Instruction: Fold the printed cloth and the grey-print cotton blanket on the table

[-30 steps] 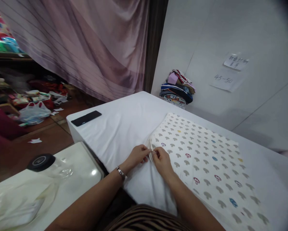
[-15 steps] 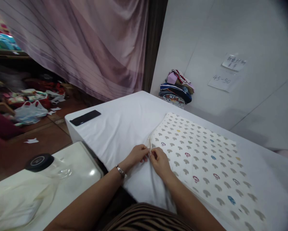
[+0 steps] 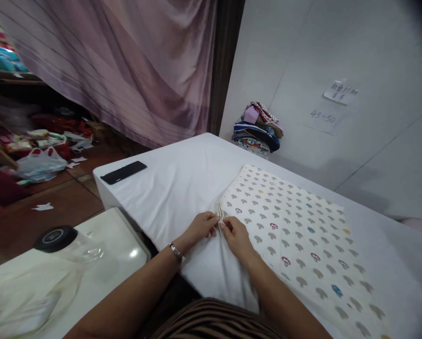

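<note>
A folded cream cloth (image 3: 295,235) printed with small grey, red, blue and yellow mushrooms lies over the right half of the white-covered table (image 3: 175,174). Its layered edges meet at the corner nearest me. There my left hand (image 3: 203,226) pinches the cloth's corner from the left side. Close against it, my right hand (image 3: 237,238) has its thumb and fingers closed on the same corner. The fingertips of both hands nearly touch, and exactly which layers each one grips is hidden.
A black phone (image 3: 123,173) rests at the table's far left. On a lower white surface at left are a clear jar with a black lid (image 3: 55,238) and a plastic bag (image 3: 23,301). Folded clothes (image 3: 256,129) are stacked by the wall; plastic bags (image 3: 41,164) lie on the floor.
Both hands stay at the cloth's corner, with only slight finger movement. The layered edges there show a little more clearly. The whole view has shifted slightly.
</note>
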A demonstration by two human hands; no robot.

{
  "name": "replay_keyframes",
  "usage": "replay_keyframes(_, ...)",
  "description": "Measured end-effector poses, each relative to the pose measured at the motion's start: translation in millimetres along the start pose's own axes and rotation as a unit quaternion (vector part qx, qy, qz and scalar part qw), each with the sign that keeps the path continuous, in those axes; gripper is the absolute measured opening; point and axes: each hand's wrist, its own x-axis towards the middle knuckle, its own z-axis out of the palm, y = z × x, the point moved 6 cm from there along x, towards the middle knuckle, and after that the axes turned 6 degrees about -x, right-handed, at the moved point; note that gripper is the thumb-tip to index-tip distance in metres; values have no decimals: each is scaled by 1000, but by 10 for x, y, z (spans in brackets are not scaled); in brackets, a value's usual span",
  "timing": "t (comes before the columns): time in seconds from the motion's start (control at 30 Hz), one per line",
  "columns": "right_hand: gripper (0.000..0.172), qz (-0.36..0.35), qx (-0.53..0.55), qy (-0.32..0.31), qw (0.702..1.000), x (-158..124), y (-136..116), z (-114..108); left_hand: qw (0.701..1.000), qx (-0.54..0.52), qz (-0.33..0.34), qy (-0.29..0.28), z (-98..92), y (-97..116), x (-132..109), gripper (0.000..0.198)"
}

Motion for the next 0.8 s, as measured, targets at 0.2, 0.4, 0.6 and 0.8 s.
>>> replay_keyframes(0.2, 16, -6, -4, -11, 1000, 4, 56, 19, 1000, 2, -2, 12, 5, 32, -29, 27)
replay_keyframes(0.4, 30, -37, -103, 5, 994, -40, -24, 63, 999, 27, 1, 18, 6, 39, -36, 26)
replay_keyframes(0.6, 28, -38, -127, -5, 991, -29, -24, 72, 999, 27, 2, 22, 11, 44, -48, 25)
replay_keyframes(0.8, 28, -26, -89, 47, 995, -34, 25, -30, 999, 26, -6, 31, 9, 85, -68, 23)
